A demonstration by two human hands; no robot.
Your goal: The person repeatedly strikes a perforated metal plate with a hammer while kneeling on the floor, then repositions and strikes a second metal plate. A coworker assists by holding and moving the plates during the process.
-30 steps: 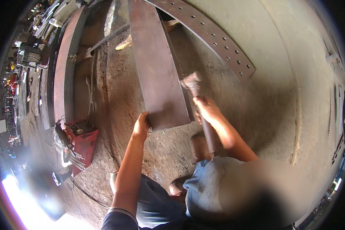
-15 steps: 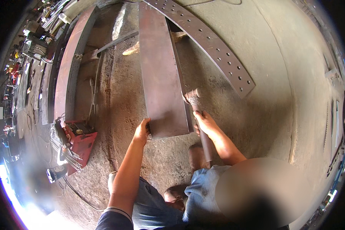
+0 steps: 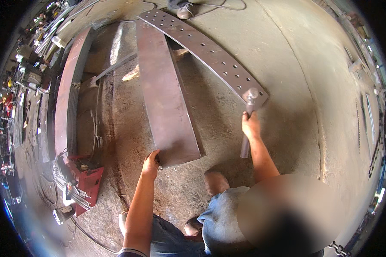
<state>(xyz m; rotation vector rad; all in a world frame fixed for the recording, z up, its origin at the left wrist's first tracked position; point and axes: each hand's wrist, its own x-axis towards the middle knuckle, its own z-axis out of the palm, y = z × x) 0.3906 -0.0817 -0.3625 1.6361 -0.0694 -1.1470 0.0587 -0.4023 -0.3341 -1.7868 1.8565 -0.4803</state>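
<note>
A crouching person's left hand (image 3: pixel 150 164) grips the near left corner of a rusty steel plate (image 3: pixel 165 94) lying on the floor, steadying it; the right hand (image 3: pixel 250 126) clenches a hammer (image 3: pixel 247 120) raised to its right

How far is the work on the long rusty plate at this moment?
Done: the long rusty plate lies flat on the dirt floor, beside the curved strip with holes. In hand: the left hand grips the plate's near corner, and the right hand holds a hammer raised off to the right of the plate. Left: no fresh marks show on the plate, so progress cannot be judged.
</note>
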